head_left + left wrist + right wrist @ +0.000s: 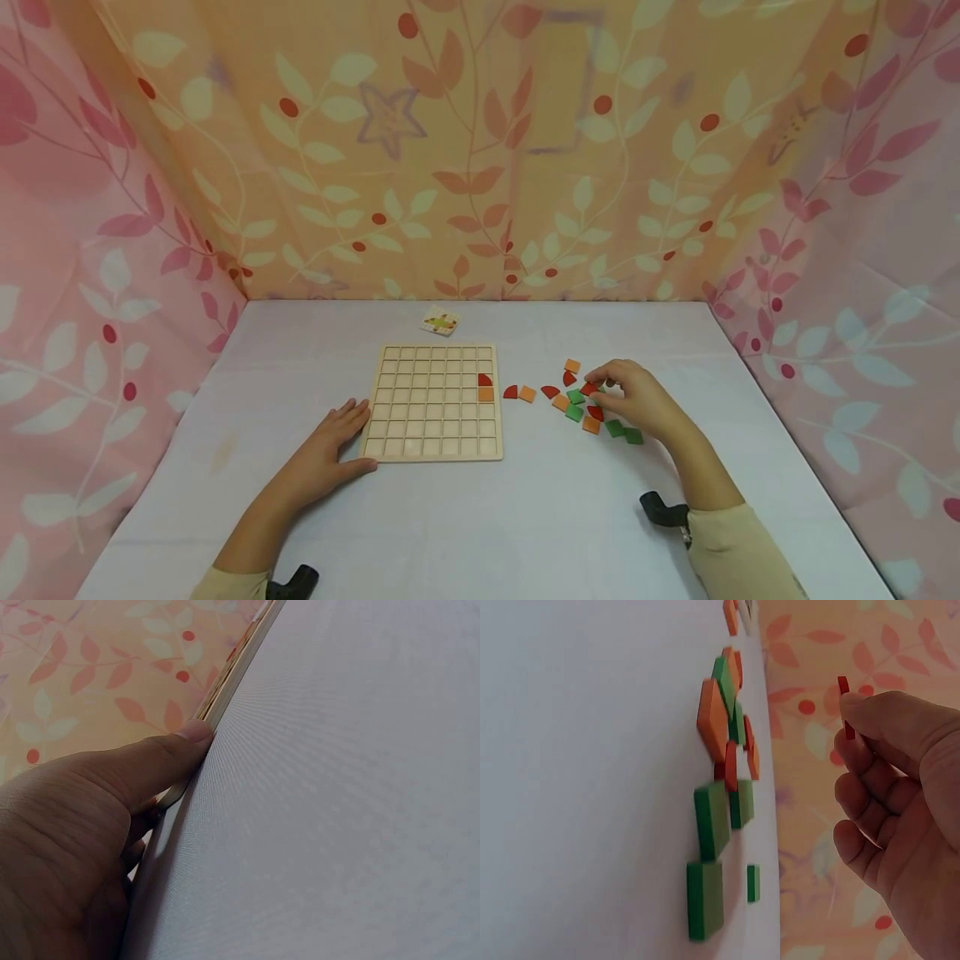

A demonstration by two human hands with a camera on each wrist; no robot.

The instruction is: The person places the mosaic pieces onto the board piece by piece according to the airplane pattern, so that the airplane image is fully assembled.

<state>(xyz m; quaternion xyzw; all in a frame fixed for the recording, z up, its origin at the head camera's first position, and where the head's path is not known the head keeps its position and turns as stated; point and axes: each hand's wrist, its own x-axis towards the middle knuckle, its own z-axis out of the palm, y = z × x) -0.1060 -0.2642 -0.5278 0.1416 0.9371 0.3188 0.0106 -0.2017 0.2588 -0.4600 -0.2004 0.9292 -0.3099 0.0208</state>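
Observation:
A square wooden grid board (438, 457) lies on the table. My left hand (324, 450) rests at its near left corner, fingers spread along the left side. In the left wrist view the thumb (169, 761) touches the board's edge; the other fingertips are partly hidden. To the right of the board, my right hand (637, 402) pinches a red piece (846, 709) between thumb and fingers, held above the table. Beneath and around it lie loose green tiles (633, 436), orange tiles (591, 425) and red quarter-round pieces (550, 392).
Two board cells in the right-hand column hold a red quarter-round piece (484, 380) and an orange tile (486, 394). Behind the board lies a small printed card (440, 321). Patterned cloth walls (480, 167) surround the white table (450, 525) at the back and sides.

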